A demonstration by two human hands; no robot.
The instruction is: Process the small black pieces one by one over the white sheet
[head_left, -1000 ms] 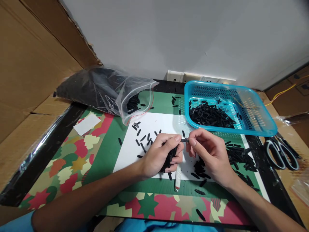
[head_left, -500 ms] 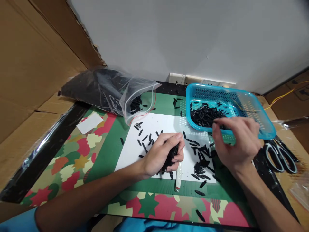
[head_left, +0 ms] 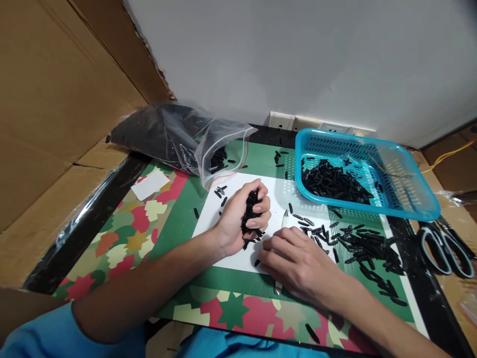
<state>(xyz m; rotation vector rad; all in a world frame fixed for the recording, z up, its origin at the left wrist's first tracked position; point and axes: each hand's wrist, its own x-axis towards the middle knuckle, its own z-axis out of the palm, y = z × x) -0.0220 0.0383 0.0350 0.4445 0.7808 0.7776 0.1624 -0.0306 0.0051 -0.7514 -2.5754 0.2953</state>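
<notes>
My left hand (head_left: 244, 216) is raised a little over the white paper (head_left: 219, 262), fingers curled round a handful of thin, black, elongated pieces (head_left: 250, 219); some poke out below the fingers. Just right of it, my right hand (head_left: 294, 256) rests low on the paper with bent fingers close together. Its fingertips are partly hidden, and one black piece lies beside them. Under that hand runs a slim white pen-like tool (head_left: 285, 220) with a pointed grey tip, its middle covered. More black pieces (head_left: 368, 246) are heaped to the right, with others scattered over the paper.
A blue perforated basket (head_left: 404, 211) holding black pieces stands at the back right. Back left lies an open clear zip bag (head_left: 179, 139), full of dark material. Scissors (head_left: 445, 248) rest at the right edge. Cardboard (head_left: 55, 99) rises on the left; a wall is behind.
My right hand has come from beside the basket down and left onto the paper, beside my left hand. My left hand has shifted slightly up and left, still gripping the black pieces.
</notes>
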